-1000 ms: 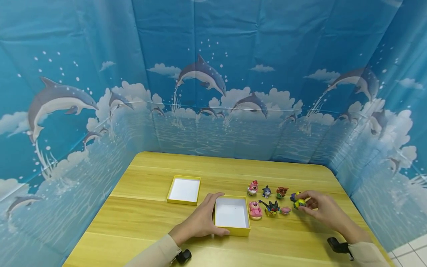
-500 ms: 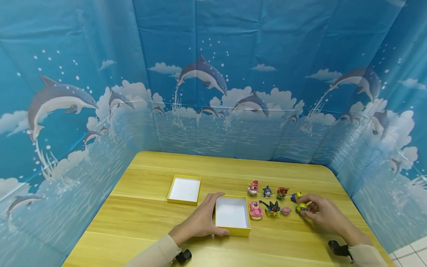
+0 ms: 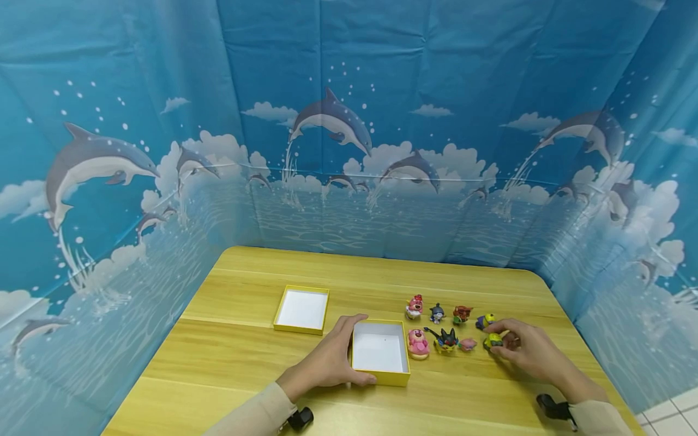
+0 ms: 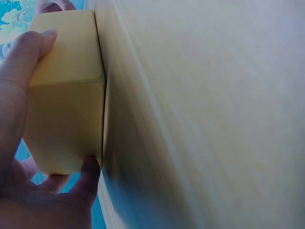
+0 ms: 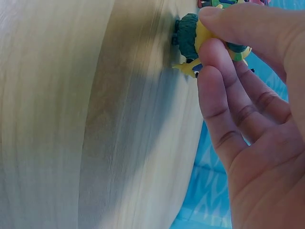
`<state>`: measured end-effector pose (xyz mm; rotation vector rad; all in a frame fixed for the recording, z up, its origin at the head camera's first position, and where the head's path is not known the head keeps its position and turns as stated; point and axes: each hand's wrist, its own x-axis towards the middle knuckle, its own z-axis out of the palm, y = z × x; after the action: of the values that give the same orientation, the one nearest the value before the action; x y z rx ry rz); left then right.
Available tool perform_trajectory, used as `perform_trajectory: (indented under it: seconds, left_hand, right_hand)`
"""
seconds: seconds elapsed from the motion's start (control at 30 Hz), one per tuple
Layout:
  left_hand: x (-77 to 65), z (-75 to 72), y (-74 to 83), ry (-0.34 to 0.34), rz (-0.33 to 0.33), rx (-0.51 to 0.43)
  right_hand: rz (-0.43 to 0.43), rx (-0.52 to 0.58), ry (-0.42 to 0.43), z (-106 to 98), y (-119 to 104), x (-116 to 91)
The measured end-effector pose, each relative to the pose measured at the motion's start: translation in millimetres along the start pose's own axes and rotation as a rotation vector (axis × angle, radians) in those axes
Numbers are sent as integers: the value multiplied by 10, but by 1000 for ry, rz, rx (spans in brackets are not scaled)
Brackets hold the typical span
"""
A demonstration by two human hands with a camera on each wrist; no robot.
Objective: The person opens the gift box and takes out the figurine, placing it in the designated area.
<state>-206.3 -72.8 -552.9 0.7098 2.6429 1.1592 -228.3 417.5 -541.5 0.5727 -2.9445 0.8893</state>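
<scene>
My left hand [image 3: 327, 358] holds an open yellow box [image 3: 394, 379] with a white inside, thumb on its near wall and fingers along the left and far sides. The left wrist view shows the box's outer walls [image 4: 66, 124] standing on the table. On the right, my right hand [image 3: 531, 346] pinches a small yellow-and-green toy figurine [image 3: 492, 343] between thumb and fingers, low over the tabletop. Its dark green base [image 5: 188, 36] faces the table in the right wrist view; fingers hide part of its body. Just behind it stands a purple-and-yellow figurine [image 3: 483, 321].
A shallow yellow lid [image 3: 299, 330] lies back left of the box. Between box and right hand stand several figurines, among them a pink bear [image 3: 418, 344], a black-eared yellow one [image 3: 446, 341] and a small pink one [image 3: 466, 344]. A dolphin-print curtain [image 3: 349, 224] surrounds the wooden table [image 3: 218, 339].
My right hand has moved slightly right and toward me with the yellow-and-green figurine, away from the purple-and-yellow one. The left hand and box have stayed in place.
</scene>
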Motion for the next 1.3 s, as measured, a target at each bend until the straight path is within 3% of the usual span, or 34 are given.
perform_trajectory:
  seconds: [0.53, 0.87, 1.3]
  left_hand:
    - [6, 6, -26, -8, -7, 2]
    - [1, 4, -23, -4, 0, 6]
    - [0, -5, -7, -4, -1, -10]
  right_hand:
    - [-32, -3, 9, 14, -6, -41]
    - [-94, -6, 54, 27, -4, -59]
    - [-116, -35, 114, 34, -25, -92]
